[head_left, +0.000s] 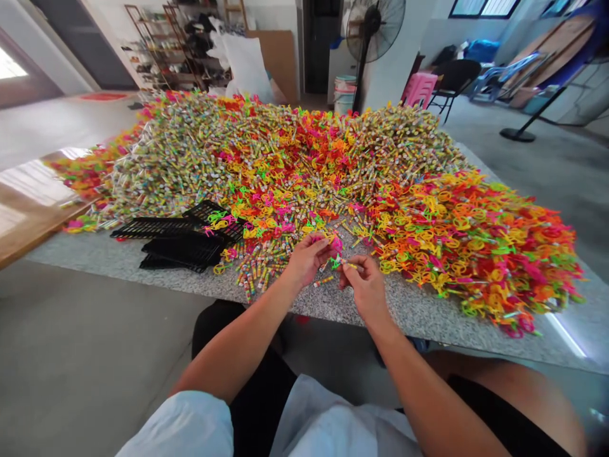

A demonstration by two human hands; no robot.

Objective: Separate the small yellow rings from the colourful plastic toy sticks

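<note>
My left hand [308, 259] is closed, thumb and fingers pinching a few bright plastic loop pieces [337, 244], pink and yellow. Close beside it on the right, my right hand [368, 285] pinches a small printed tube [351, 265] with a yellowish label. A green plastic piece [335, 261] shows between the two hands, at the tube's left end; whether they are joined I cannot tell. Below the hands another small tube [323, 281] lies on the speckled stone tabletop [304, 303]. Several more loose tubes [257, 270] are scattered left of my left hand.
Black plastic grid trays [183, 247] lie stacked at the left. A large heap of small tubes [190, 152] covers the back of the table. Bright loop pieces [476, 241] are piled at the right. Beyond stand a fan [373, 25] and pink stools [419, 89].
</note>
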